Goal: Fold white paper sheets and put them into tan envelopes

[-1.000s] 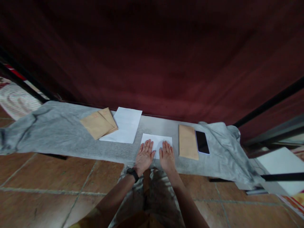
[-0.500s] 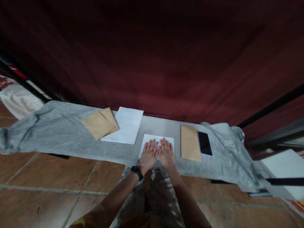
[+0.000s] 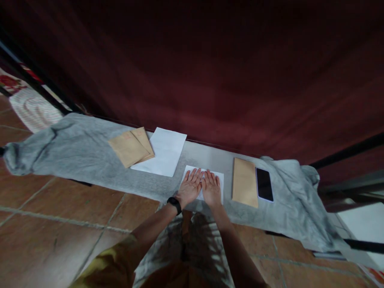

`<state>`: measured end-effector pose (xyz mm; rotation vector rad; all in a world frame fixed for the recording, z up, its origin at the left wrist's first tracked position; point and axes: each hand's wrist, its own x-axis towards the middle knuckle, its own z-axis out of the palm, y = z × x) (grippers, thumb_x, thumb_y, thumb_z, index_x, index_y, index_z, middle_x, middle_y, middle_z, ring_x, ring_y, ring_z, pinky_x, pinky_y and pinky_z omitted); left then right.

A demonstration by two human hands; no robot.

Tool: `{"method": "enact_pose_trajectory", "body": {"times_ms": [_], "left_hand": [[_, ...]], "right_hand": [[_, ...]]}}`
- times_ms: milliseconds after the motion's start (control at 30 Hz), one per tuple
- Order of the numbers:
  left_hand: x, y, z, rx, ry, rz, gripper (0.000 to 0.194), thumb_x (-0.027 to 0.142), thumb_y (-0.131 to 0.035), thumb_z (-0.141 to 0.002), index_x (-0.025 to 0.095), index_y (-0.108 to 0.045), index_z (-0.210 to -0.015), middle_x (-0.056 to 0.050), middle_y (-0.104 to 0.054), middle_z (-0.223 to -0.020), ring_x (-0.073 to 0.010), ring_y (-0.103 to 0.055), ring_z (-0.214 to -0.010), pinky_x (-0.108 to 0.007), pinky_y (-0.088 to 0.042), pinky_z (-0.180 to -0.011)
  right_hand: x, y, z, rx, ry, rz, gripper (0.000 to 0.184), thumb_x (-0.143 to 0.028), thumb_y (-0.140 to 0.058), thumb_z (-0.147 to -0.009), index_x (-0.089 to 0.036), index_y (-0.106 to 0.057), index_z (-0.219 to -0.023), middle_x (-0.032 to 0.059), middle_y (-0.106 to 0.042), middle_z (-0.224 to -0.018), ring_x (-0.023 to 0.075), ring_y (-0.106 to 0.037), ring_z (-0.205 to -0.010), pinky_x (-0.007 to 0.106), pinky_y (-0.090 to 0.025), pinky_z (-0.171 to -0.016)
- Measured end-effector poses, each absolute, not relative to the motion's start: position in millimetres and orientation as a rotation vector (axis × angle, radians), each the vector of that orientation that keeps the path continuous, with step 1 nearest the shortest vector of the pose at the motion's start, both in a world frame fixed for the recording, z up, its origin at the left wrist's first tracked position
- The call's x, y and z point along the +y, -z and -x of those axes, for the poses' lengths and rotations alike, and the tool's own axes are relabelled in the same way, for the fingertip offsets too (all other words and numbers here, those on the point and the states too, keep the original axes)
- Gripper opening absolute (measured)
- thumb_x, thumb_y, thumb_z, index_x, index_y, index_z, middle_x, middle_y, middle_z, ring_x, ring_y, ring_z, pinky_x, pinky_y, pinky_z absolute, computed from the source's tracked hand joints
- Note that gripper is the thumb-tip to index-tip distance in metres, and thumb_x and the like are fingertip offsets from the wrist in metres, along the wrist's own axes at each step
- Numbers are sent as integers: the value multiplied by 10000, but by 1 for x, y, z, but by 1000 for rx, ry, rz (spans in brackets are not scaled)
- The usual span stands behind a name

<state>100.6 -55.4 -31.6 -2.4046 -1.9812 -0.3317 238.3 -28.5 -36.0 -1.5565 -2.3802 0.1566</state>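
A small folded white paper lies on the grey cloth in front of me. My left hand, with a black watch on its wrist, lies flat on the paper's left half, fingers stretched out. My right hand lies flat beside it on the right half, fingers stretched out too. The two hands touch side by side and cover most of the paper.
Two brown envelopes overlap a white sheet to the left. A single brown envelope and a dark phone lie to the right. A dark red curtain hangs behind; terracotta floor tiles lie below.
Both hands slid inward over the paper until they met in the middle. The camera view shifted a little.
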Motion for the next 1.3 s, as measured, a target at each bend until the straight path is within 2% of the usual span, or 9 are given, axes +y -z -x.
{"method": "enact_pose_trajectory", "body": {"times_ms": [133,367,833,1167,1300], "left_hand": [[-56,32,-103,-1983,317,2394,538,254,-315,-1002,170,-357,-1531,-74,-330,-1618,-251,-252,-1506,-489,-187,-1235],[-57,31,-104,-1971,336,2388,533,292,-323,-1007,148,-375,-1518,-92,-344,-1609,-274,-269,-1499,-511,-204,-1226],[-55,30,-105,-1963,306,2409,547,306,-328,-1000,120,-376,-1512,-129,-339,-1605,-283,-268,-1499,-512,-182,-1234],[-56,32,-104,-1972,323,2418,550,308,-305,-1010,135,-341,-1531,-113,-338,-1608,-262,-261,-1503,-500,-161,-1241],[-55,31,-103,-2002,338,2413,546,367,-280,-1031,156,-349,-1530,-94,-326,-1616,-242,-255,-1506,-479,-177,-1240]], "right_hand": [[-24,36,-237,-2413,-142,1567,512,-311,-248,-1054,-165,-385,-1526,77,-372,-1590,248,-319,-1470,484,-205,-1205],[-22,41,-242,-2348,-63,1649,564,-386,-241,-1051,-127,-356,-1538,107,-356,-1596,286,-326,-1462,488,-209,-1198],[-34,53,-266,-2212,79,1624,591,-389,-265,-1052,-66,-309,-1545,208,-407,-1550,289,-346,-1454,499,-263,-1169],[-42,55,-276,-2179,113,1604,594,-394,-284,-1053,-62,-307,-1545,208,-397,-1555,295,-380,-1432,499,-278,-1166],[-44,54,-277,-2177,109,1601,596,-384,-280,-1053,-54,-294,-1548,213,-392,-1557,297,-367,-1439,500,-276,-1165]]}}
